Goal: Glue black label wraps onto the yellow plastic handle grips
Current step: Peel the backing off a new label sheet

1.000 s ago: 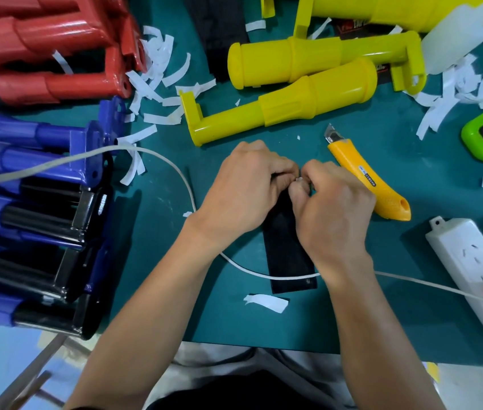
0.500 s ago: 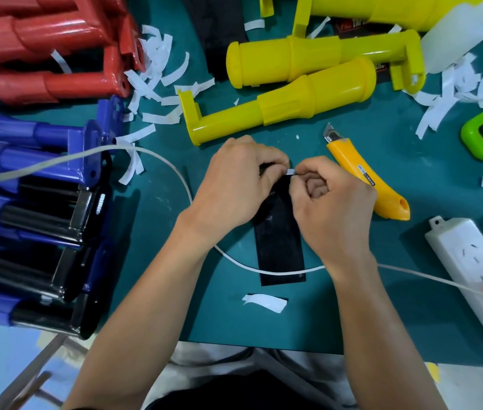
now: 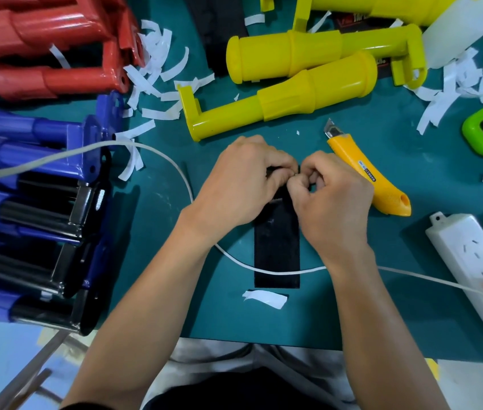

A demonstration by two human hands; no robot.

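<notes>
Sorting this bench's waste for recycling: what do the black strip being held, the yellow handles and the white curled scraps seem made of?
Black label wrap: thin flexible film, perhaps vinyl; faint sheen, lies flat.
Yellow handle grips: rigid moulded plastic, glossy; bright highlights, stepped moulded shape.
White scraps: thin paper-like strips, likely peeled backing; matte, curling.

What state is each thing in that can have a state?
black label wrap: lying flat, top end pinched by both hands.
left hand: pinches the wrap's top end.
right hand: pinches the same end.
utility knife: lying unheld, blade out.
nearest yellow handle grip: lying bare, no wrap.
</notes>
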